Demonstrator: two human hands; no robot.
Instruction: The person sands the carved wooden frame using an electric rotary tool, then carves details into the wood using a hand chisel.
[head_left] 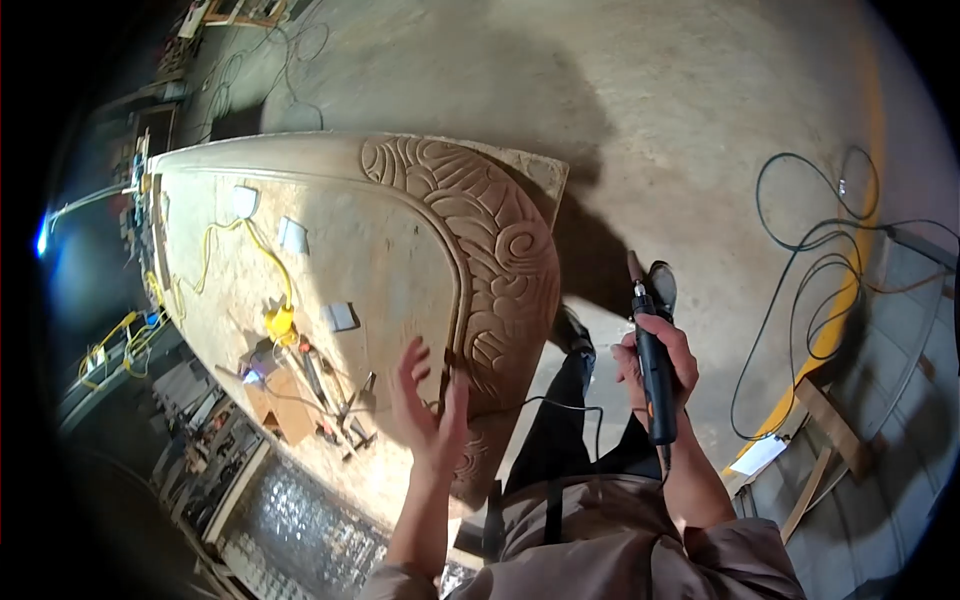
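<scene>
My right hand [672, 362] is wrapped round a black handheld power tool [656, 385], whose metal tip points away from me, above the floor. A dark cord runs from its lower end. My left hand [432, 405] is raised with its fingers apart and nothing in it, over the near edge of a carved wooden piece [515, 245]. Swirls and scale-like shapes in relief cover that piece's curved right border. Its flat inner board bears hand tools [318, 385], a yellow power connector [281, 325] and a grey block [341, 317].
Coiled dark cables [825, 260] lie on the concrete floor [690, 120] at the right, by a yellow line [868, 200]. Wooden pieces [828, 430] stand at the lower right. Scrap and clutter [190, 420] fill the left side. My feet are beside the carved piece.
</scene>
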